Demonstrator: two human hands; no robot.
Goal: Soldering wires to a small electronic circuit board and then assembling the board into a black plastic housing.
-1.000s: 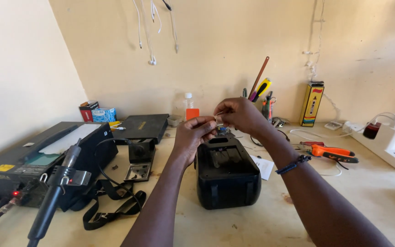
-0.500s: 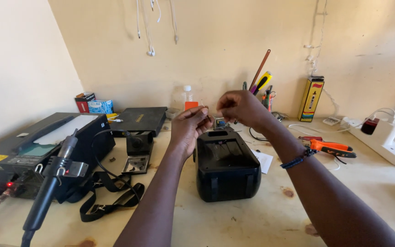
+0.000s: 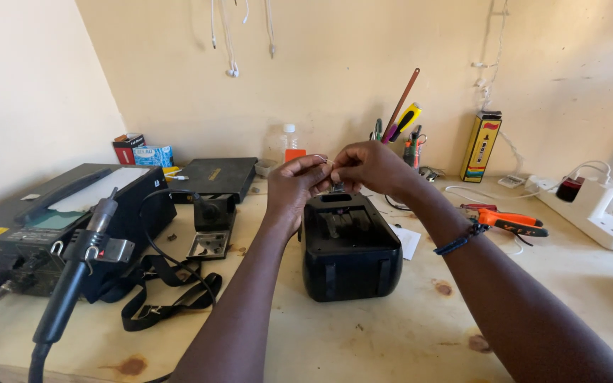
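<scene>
Both hands raised together above the far end of a black box-shaped device (image 3: 349, 245) standing near the middle of the bench (image 3: 391, 333). Left hand (image 3: 296, 186): fingers (image 3: 315, 169) pinched narrow on a thin pale wire (image 3: 320, 159), which arcs in a small loop toward the other hand. Right hand (image 3: 370, 167): fingers curled in tight, tips meeting the left hand's at the wire; whether they actually grip the wire or a small part beneath it cannot be told, as the knuckles hide the contact. A dark beaded bracelet (image 3: 460, 239) sits on the right wrist.

The wire is held in the air just above the device's far upper edge, apart from the bench surface. The device's top shows a recessed slot with ridged parts.

Surroundings: at the left, a hot-air handpiece (image 3: 72, 273) in its holder, beside a black rework station (image 3: 51, 213). A black strap (image 3: 168, 291) lies in loops between the station and the device. A small soldering stand (image 3: 211, 223) sits just left of the device. Right of the device, orange-handled pliers (image 3: 509, 220) lie on the bench; further right, a white power strip (image 3: 594, 209) with a plug in it. Against the wall: a clear plastic bottle (image 3: 290, 142), a cluster of upright tools (image 3: 402, 128), a tall yellow box (image 3: 482, 147).
</scene>
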